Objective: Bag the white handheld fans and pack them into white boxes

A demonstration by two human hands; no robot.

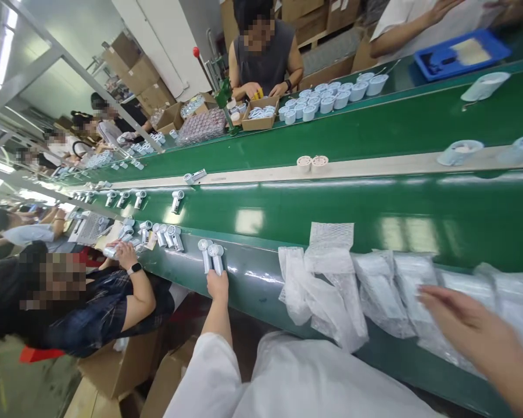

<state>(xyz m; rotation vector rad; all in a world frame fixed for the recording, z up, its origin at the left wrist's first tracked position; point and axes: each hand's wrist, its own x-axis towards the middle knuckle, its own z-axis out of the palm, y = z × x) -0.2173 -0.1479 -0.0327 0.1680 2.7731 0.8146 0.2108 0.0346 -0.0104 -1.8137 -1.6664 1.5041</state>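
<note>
My left hand (pixel 218 285) is closed around the lower ends of the handles of two light-blue handheld fans, a left one (pixel 206 254) and a right one (pixel 217 258). Their round heads point away from me over the bench edge. On the right, my right hand (pixel 475 328) hovers over a row of bubble-wrap pouches (pixel 414 281) with pale items inside. Its fingers are stretched out, somewhat blurred, with nothing visible in them. Between my hands lie flat, loose bubble-wrap bags (pixel 326 284), overlapping one another.
A green conveyor belt (pixel 279 203) runs across, carrying several fans (pixel 177 200). A co-worker (pixel 131 290) sits at the left beside more fans (pixel 169 237). Across the belt, another person (pixel 265 64) works by white-blue cups (pixel 318 100). A blue tray (pixel 431 72) stands at far right.
</note>
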